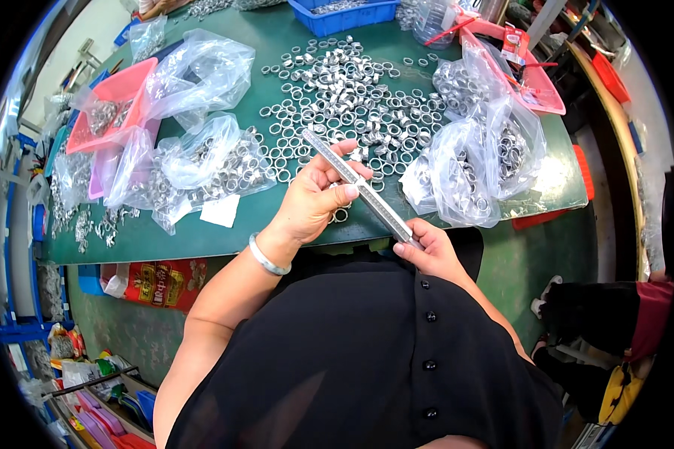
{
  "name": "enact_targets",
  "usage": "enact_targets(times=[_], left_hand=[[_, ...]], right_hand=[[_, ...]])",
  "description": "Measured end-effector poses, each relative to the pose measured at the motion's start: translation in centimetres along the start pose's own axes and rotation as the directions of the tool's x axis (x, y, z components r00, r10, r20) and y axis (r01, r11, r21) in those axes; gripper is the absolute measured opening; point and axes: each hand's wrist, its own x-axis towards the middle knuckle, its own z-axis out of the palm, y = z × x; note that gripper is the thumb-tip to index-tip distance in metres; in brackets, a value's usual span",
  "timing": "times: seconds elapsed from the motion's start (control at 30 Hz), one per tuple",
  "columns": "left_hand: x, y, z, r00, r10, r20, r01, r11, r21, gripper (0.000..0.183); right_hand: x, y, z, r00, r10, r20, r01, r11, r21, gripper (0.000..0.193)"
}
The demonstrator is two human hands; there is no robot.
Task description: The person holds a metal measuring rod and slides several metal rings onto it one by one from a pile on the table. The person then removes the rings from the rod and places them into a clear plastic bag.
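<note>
A long, tapered metal ring mandrel [382, 211] with markings slants across in front of me, its thin end pointing up and left over the table. My right hand [430, 251] is closed round its thick lower end. My left hand [313, 196], with a pale bangle on the wrist, pinches the mandrel's middle between thumb and fingers. What looks like a silver ring [360, 182] sits around the mandrel at those fingertips. Beyond my hands a wide heap of loose silver rings [344, 97] spreads over the green table [277, 243]. A few rings lie partly hidden behind my left hand.
Clear bags of rings lie left [210, 157] and right [457, 168]. Pink baskets [131, 112] [550, 93] flank them. A blue bin [344, 21] stands at the far edge. A white paper slip [220, 211] lies near the front. Another person [599, 314] is at the right.
</note>
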Motion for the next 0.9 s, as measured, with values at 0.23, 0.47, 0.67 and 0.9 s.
enact_targets(times=[0.23,0.47,0.67,0.9], left_hand=[[1.1,4.2,-4.3,0.953,0.206,-0.222,-0.253,0.945,-0.208,0.032],[2.0,5.2,-4.8,0.901,0.009,-0.435,0.131,0.948,0.290,0.017],[3.5,3.8,-5.1,0.989,0.140,-0.038,0.036,0.020,0.999,0.018],[4.2,3.2,-5.7,0.985,0.160,0.067,-0.065,-0.023,0.998,0.008]], right_hand=[[-0.4,0.3,-0.1,0.999,-0.008,-0.034,0.007,1.000,-0.030,0.016],[-0.7,0.2,-1.0,0.992,0.051,-0.114,-0.043,0.996,0.072,0.017],[-0.9,0.5,-1.4,0.993,0.048,-0.108,-0.040,0.996,0.075,0.015],[-1.0,0.3,-1.4,0.993,0.047,-0.111,-0.037,0.995,0.090,0.014]])
